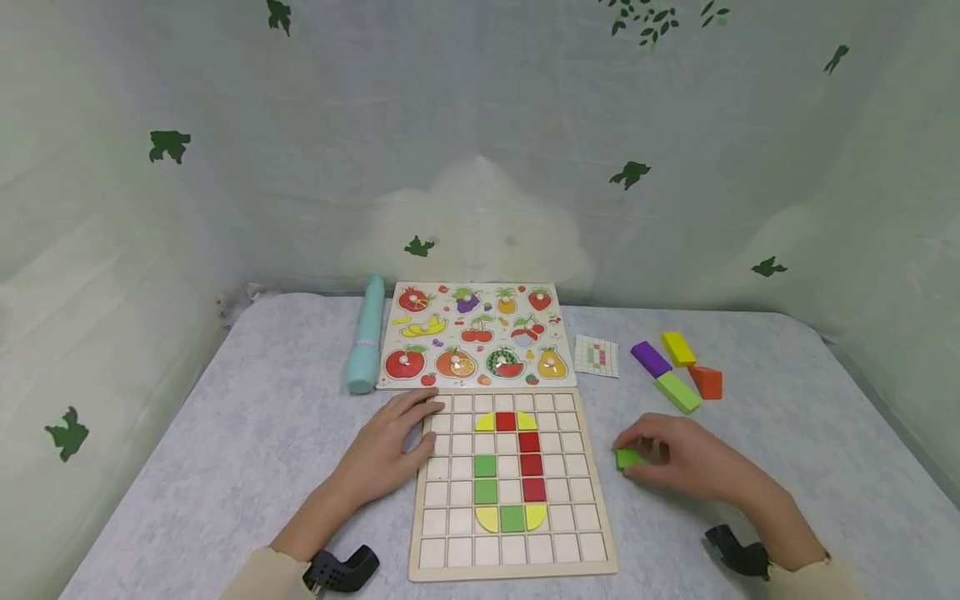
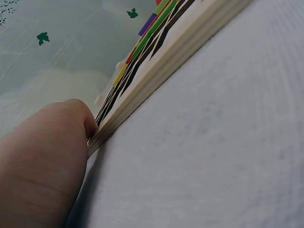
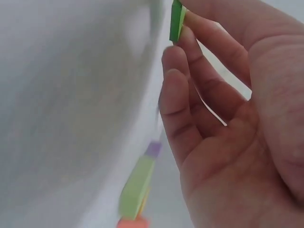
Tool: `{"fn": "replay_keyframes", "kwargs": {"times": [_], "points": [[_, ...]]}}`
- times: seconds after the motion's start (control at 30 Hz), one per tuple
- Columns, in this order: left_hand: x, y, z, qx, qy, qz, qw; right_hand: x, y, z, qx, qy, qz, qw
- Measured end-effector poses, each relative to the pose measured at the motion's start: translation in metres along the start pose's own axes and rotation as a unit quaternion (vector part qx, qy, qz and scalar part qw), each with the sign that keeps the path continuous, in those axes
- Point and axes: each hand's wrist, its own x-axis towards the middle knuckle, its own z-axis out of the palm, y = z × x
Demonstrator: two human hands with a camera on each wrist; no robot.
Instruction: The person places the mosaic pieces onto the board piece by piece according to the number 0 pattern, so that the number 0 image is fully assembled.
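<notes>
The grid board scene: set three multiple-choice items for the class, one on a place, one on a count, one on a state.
1. Where does the teal cylinder lie?
A. Left of the fruit puzzle
B. On the grid board
C. Beside the loose blocks at the right

2. How many red tiles are on the grid board?
A. Two
B. Four
C. Six

3. What is the right hand doing?
A. Lying flat and holding nothing
B. Pinching a green tile
C. Gripping the purple block

Answers:
1. A: the head view shows the cylinder lying along the puzzle's left edge.
2. B: one red tile sits in the top row of the pattern and three run down its right column.
3. B: the right wrist view shows the fingertips closed on the thin green tile, while the left hand rests on the board's left edge.
</notes>
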Motion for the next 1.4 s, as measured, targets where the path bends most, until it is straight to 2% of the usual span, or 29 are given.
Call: {"fn": "replay_keyframes", "kwargs": {"times": [0.23, 0.47, 0.67, 0.77, 0.93, 1.23, 1.4], "points": [[0.001, 0.000, 0.001, 0.000, 0.002, -0.001, 1.0000, 0.028, -0.028, 0.006, -0.006, 0.024, -0.038, 0.999], [0.001, -0.001, 0.002, 0.001, 0.010, 0.007, 0.9999, 0.061, -0.063, 0.020, 0.002, 0.020, -0.052, 0.998], [0.000, -0.002, 0.001, 0.002, 0.009, 0.004, 1.0000, 0.089, -0.091, 0.040, 0.010, 0.007, -0.080, 0.997], [0.000, -0.002, 0.001, 0.001, 0.006, 0.001, 1.0000, 0.098, -0.101, 0.051, -0.005, -0.003, -0.099, 0.995], [0.000, -0.002, 0.002, -0.001, 0.009, 0.008, 0.9999, 0.105, -0.110, 0.062, -0.041, -0.001, -0.131, 0.991], [0.002, -0.002, 0.004, 0.004, 0.018, 0.020, 0.9996, 0.105, -0.113, 0.065, -0.047, 0.013, -0.143, 0.988], [0.002, -0.001, 0.005, 0.004, 0.017, 0.017, 0.9997, 0.099, -0.110, 0.059, -0.051, 0.017, -0.132, 0.990]]}}
